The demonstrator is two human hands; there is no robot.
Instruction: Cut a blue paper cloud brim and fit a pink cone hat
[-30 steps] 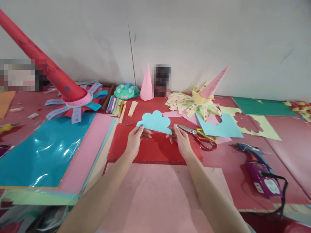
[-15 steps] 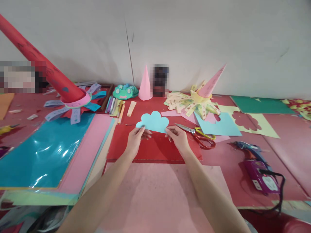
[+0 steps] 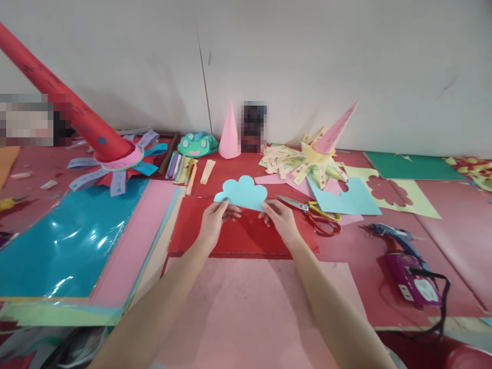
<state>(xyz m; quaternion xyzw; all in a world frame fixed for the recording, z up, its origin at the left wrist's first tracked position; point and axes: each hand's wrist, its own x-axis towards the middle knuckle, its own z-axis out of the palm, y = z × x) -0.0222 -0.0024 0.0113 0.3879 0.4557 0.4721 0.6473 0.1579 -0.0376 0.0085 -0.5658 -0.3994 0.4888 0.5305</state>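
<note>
A light-blue paper cloud cutout (image 3: pixel 243 192) is held up between my two hands, over a red board (image 3: pixel 238 233). Thumb and fingers of my left hand (image 3: pixel 216 218) pinch its lower left corner. My right hand (image 3: pixel 280 218) grips the lower right corner in the same way. Just right of that hand lie scissors (image 3: pixel 323 223) with red and yellow handles, their blades pointing left. Beyond them rests a light-blue sheet (image 3: pixel 355 200) with a curved piece cut from its edge.
A pink paper cone (image 3: pixel 229 136) stands at the back beside a green frog-shaped case (image 3: pixel 198 145). Left are a long red paper cone (image 3: pixel 77 107) and stacked coloured sheets (image 3: pixel 126 246). On the right lie a glue gun (image 3: pixel 400 238) and a purple power strip (image 3: pixel 413 282) with a black cord.
Almost nothing differs. The fingers of my right hand have shifted very slightly at the cloud's corner, and the cutout stays in about the same place.
</note>
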